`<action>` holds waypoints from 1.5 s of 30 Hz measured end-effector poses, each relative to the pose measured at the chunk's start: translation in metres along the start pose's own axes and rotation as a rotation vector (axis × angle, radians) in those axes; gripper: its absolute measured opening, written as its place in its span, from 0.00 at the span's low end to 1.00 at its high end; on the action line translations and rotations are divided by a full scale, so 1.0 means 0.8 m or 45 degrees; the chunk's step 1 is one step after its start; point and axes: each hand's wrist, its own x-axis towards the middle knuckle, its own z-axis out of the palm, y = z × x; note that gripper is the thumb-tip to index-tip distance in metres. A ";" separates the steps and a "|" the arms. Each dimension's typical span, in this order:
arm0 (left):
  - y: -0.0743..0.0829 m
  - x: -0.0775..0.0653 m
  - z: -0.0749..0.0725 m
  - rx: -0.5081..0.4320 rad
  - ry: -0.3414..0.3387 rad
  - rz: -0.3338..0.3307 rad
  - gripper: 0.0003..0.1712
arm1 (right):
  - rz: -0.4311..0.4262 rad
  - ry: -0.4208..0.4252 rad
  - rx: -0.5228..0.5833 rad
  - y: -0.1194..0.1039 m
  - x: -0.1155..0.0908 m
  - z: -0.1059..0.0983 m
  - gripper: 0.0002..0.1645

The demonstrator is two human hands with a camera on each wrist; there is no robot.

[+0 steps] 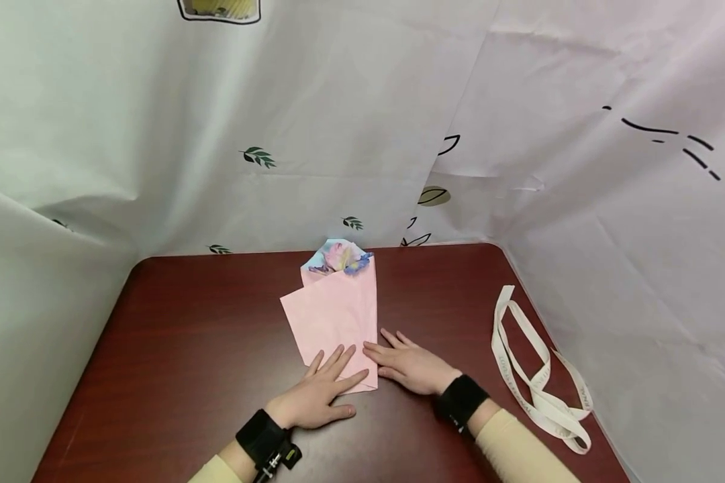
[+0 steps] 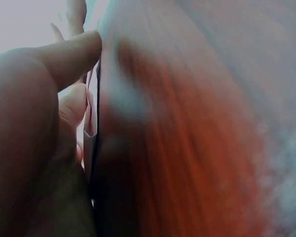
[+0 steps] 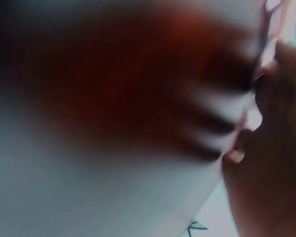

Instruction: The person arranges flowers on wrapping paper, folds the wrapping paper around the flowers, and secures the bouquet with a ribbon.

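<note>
A folded sheet of pink wrapping paper (image 1: pixel 329 315) lies on the dark red table, its left flap slanting out to one side. From its top, against a light blue lining, pink and blue flowers (image 1: pixel 341 257) peek out. My left hand (image 1: pixel 314 397) rests with spread fingers on the lower part of the paper. At the right edge, my right hand (image 1: pixel 413 365) lays its straight fingers on the paper's border. The left wrist view shows the left thumb (image 2: pixel 74 57) close up beside the paper's thin edge (image 2: pixel 90 143); the right wrist view is mostly blurred, with the right hand (image 3: pixel 276 128) in shadow.
A loosely looped white ribbon (image 1: pixel 538 389) with printed lettering lies near the table's right edge. Pale patterned cloth (image 1: pixel 338 134) hangs behind and at both sides of the table (image 1: pixel 187 335).
</note>
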 end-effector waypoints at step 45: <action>-0.005 0.000 0.002 -0.095 0.042 0.059 0.44 | 0.714 -0.140 -0.248 0.109 0.139 -0.040 0.35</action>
